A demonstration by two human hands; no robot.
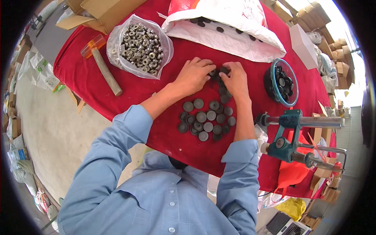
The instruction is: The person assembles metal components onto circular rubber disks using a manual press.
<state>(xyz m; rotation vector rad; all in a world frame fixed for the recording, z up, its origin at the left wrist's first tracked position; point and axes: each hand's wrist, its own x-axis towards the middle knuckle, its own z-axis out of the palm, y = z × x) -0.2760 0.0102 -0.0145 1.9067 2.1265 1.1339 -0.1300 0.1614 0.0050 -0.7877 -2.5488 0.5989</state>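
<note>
While a mallet (pixel 106 73) lies at upper left, I see the left hand (pixel 194 76) pinching a dark disc (pixel 212 73) at upper centre, loose discs (pixel 201 116) spread below, and the right hand (pixel 236 80) clamped on a black disc (pixel 224 71) just beside.

Looking matt and plastic-like on the dark discs (pixel 201 116), gleaming as metal on the rings (pixel 140 49). Showing soft fabric in the red tablecloth (pixel 137 87), wood along the mallet handle (pixel 106 72), polished metal on the bar (pixel 323 122).
</note>
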